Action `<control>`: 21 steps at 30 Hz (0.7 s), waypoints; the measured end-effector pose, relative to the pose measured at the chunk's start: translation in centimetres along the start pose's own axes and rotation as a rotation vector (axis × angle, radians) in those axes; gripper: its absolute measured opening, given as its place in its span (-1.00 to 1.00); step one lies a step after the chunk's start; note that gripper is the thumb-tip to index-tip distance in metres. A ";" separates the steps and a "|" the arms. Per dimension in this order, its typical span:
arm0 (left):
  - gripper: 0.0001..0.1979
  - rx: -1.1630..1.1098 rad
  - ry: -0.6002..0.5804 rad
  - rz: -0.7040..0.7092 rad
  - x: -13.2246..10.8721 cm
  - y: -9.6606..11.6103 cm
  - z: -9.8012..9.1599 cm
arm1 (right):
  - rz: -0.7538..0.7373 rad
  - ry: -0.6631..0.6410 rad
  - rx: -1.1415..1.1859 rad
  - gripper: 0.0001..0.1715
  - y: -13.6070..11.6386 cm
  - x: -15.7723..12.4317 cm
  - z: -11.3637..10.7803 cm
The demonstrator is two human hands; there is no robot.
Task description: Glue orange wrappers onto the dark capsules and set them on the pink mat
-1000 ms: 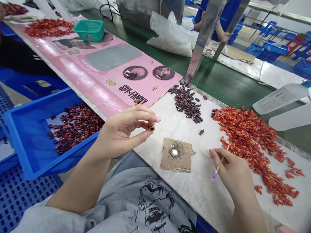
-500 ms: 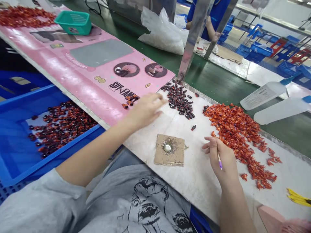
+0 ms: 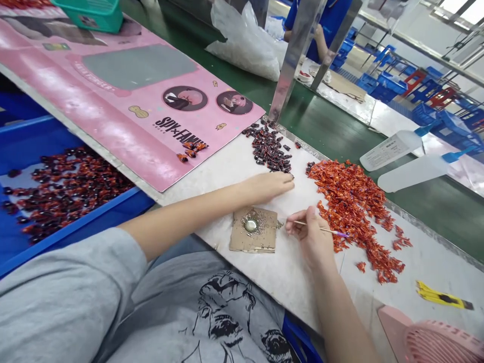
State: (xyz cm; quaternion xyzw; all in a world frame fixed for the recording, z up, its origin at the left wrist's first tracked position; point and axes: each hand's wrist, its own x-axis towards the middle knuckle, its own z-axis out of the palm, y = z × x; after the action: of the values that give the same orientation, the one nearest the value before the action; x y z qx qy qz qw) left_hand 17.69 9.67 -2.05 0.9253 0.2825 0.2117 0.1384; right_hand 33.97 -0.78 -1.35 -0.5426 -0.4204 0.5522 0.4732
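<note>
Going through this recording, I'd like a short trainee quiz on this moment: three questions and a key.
1. What is the right hand holding? A) a thin purple-tipped stick B) a yellow utility knife C) a cardboard square
2. True or false: the blue plastic crate holds loose dark-and-red pieces.
3. Fill the gap: the pink printed board reads SPY x ____.

Key: 1 A; 2 true; 3 FAMILY.
</note>
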 end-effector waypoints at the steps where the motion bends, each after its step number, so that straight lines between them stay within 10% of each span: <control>1: -0.72 -0.032 0.055 -0.055 -1.5 0.2 -0.5 | -0.005 -0.034 -0.024 -0.27 0.3 -0.1 0.5; 9: -0.81 -1.109 0.584 -0.732 -12.2 5.5 -0.1 | -0.229 -0.090 -0.386 -0.21 2.6 -0.7 3.6; 21: -0.60 -1.304 0.654 -0.876 -12.0 6.0 0.3 | 0.002 -0.002 -0.265 -0.20 1.7 -0.3 4.6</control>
State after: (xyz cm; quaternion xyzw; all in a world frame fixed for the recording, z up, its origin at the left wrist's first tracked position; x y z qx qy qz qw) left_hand 11.56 -2.14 -3.84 0.3600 0.4624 0.5163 0.6245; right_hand 29.25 -1.23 -2.71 -0.6003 -0.4896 0.4927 0.3965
